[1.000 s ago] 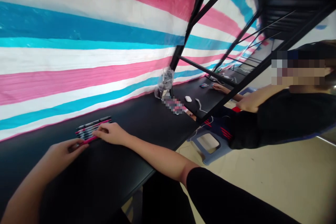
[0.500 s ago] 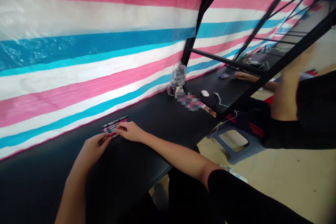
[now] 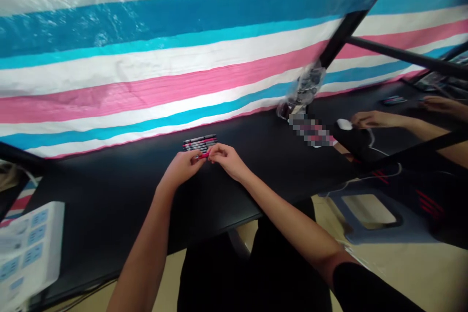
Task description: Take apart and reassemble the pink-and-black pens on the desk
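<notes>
On the black table (image 3: 109,195), a row of several pens (image 3: 199,142) lies side by side near the striped sheet. Just in front of that row is a red pen (image 3: 204,155), its ends covered by fingers. My left hand (image 3: 182,168) pinches its left end between thumb and fingers. At its right end, my right hand (image 3: 225,157) closes thumb and fingertips on the same pen. Both hands rest low over the table, almost touching each other.
Right of the pens are a clear plastic bag (image 3: 309,83) and a blurred-out flat item (image 3: 310,130). A white power strip (image 3: 32,248) stands at the left. Beyond a black frame post, a co-worker's hand (image 3: 376,119) is near a white mouse (image 3: 344,124). A grey stool (image 3: 351,229) is below.
The view has swung left, bringing the power strip into sight. Both my hands stay at the red pen. The co-worker's raised arm has come down beside the white mouse.
</notes>
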Motion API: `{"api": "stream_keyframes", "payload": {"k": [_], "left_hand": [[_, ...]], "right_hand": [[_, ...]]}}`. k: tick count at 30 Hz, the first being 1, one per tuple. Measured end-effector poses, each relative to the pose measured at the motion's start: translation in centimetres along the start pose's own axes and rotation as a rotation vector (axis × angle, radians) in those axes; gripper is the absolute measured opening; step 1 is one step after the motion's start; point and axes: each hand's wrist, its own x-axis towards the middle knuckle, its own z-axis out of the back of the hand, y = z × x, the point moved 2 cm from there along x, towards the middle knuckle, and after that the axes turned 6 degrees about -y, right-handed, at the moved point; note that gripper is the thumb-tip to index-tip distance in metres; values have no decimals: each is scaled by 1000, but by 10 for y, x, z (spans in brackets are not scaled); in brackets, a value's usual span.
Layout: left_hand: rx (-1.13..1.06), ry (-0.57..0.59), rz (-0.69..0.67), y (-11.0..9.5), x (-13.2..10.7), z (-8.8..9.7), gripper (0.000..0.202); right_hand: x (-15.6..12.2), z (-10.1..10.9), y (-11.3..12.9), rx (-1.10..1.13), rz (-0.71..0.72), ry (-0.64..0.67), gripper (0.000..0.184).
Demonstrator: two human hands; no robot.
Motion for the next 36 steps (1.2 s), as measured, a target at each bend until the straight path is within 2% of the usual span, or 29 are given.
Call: {"api": "stream_keyframes", "payload": {"k": [3, 8, 14, 19, 28, 36], "left_hand": [[-2, 8, -28, -5, 1, -4, 27], [-16, 25, -22, -5, 1, -6, 26], [-80, 68, 77, 2, -1, 1, 35], [-91, 55, 86, 6, -2, 5, 32], [-69, 30, 100, 12, -2, 2, 21], [-69, 7, 40, 8, 0, -3, 35]], "right_hand": [[-3, 2, -2, -48, -70, -66, 32], [-3, 11, -4, -300, -114, -22, 37], [0, 21, 2, -68, -48, -82, 24], [1, 22, 7, 99, -112, -157, 32], [1, 16, 5, 135, -175, -123, 27], [1, 10, 1, 147, -207, -63, 30]]}}
